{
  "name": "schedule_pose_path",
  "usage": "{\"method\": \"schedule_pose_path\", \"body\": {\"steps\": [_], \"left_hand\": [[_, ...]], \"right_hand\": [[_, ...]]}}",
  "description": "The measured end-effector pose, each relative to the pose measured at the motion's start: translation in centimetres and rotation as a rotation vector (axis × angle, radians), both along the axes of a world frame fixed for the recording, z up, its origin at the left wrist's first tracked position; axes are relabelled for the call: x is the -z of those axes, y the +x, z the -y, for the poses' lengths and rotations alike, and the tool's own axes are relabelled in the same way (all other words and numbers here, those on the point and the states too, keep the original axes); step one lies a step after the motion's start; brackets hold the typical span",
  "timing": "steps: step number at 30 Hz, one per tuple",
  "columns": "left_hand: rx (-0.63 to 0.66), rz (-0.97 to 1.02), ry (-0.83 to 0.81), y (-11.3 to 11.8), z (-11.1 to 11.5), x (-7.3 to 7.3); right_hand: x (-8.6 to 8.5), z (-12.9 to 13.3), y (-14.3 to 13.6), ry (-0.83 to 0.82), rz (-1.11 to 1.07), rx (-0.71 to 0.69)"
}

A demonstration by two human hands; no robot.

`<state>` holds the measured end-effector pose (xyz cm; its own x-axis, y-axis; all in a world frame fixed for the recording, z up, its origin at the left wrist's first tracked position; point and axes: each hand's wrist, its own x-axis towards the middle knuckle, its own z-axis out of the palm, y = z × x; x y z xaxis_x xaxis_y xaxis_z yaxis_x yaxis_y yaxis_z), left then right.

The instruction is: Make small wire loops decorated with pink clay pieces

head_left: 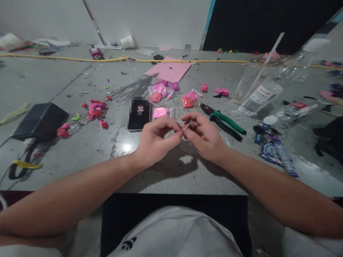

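Plainly, the head view looks down on a gray, scuffed tabletop scattered with scraps, with pale wall panels along its back and a black panel at the right. A yellow cable crosses the far side. Near the table's front edge, the left hand and the right hand are raised close together, each pinching a thin, curved silvery wire between thumb and fingers.

Just beyond the hands lie one smartphone, a group of clear bags of pink, red and purple clay, at least five, and one bundle of thin gray stems reaching toward one pink sheet. One pair of green-and-black pliers sits near the right hand. Farther right are one clear cup with a white straw, two plastic bottles, one tilted and one lying down, and a keychain bunch. One black power adapter and a string of pink-red pieces occupy the left.

Both bottle labels carry red marks; their wording, the pliers' lettering, the keychain's letters and the phone's small text are too unclear to read.
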<state>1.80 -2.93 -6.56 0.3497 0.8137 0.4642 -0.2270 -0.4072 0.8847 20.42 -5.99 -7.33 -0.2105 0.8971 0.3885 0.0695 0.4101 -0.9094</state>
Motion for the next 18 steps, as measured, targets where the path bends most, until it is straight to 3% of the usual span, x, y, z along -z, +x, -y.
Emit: {"method": "schedule_pose_path", "body": {"steps": [6,12,15,18], "left_hand": [[-0.068,-0.045,0.045,0.09,0.08,-0.11],[-0.176,-0.125,0.23,0.0,-0.45,0.4],[-0.205,-0.162,0.303,-0.11,-0.68,0.53],[-0.205,-0.185,0.356,-0.22,-0.71,0.41]], "right_hand": [[-0.47,-0.09,-0.27,-0.064,0.01,0.057],[-0.56,-0.34,-0.36,-0.051,0.006,0.137],[-0.53,-0.63,-0.07,0.038,0.089,0.236],[-0.68,-0.9,0.46,0.203,0.179,0.246]]}}
